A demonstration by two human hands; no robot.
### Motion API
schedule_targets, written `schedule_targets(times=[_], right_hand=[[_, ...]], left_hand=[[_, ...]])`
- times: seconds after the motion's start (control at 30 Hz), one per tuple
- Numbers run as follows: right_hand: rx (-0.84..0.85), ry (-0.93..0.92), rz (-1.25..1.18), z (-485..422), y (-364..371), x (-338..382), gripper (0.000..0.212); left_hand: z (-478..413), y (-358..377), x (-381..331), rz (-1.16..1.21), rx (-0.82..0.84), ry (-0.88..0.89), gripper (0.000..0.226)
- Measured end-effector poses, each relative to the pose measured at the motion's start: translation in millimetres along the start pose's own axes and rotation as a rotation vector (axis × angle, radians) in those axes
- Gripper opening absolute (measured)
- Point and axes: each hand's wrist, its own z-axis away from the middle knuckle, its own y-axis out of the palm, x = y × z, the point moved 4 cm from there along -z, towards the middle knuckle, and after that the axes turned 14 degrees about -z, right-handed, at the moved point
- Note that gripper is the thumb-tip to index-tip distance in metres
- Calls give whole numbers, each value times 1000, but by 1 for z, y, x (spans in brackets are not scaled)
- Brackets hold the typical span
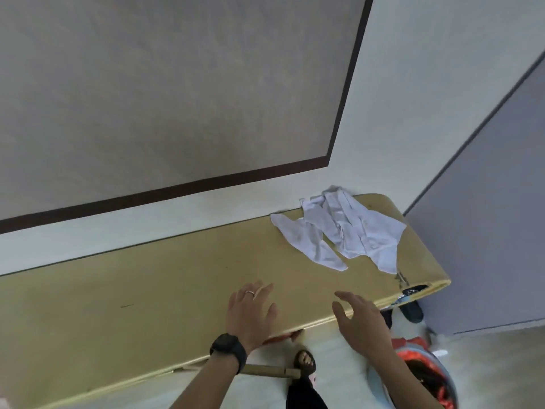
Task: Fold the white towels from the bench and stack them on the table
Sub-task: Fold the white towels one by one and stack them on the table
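A person's two hands hovered over a pale wooden bench [147, 290] that ran along a white wall [398, 113]. The white towels [339, 231] lay crumpled and unfolded in a loose heap at the bench's far right end, with the back of the heap against the wall. The left hand [250, 311], with a ring [250, 292] on one finger and a black wristwatch [228, 348] on the wrist, was spread flat and held nothing. The right hand [361, 320] was also open, its fingers apart and slightly bent, over the bench's front edge. Both hands were clear of the towels. Above the bench hung a large beige panel [147, 98] with a dark brown border [206, 183]. A grey partition [486, 231] closed the room on the right. A sandalled foot [305, 363] stood on the light floor [501, 364] beside a blurred red object [427, 376].
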Motion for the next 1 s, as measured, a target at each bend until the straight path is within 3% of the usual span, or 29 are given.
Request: schedule_targets(times=[0.17,0.3,0.4,0.5,0.6,0.83,1.0], right_hand=[[26,155,18,-108,5,-33,38],[-40,294,-16,-177,19,-66,44],[-110,376,5,-206,34,-84,49],[-169,400,65,-212,45,-88,46],[-185,350,30,-210,56,-90,33],[-138,186,-239,-185,40,-45,8],[-25,-95,-220,-162,1,28,13]], left_hand=[[-58,45,-6,-4,198,-90,54],[-93,86,0,1,264,-153,80],[-113,118,6,3,267,-182,65],[-115,142,13,-20,279,-181,65],[-112,153,14,-20,258,-171,65],[-119,118,13,100,425,-169,70],[-140,12,-16,354,234,-96,60]])
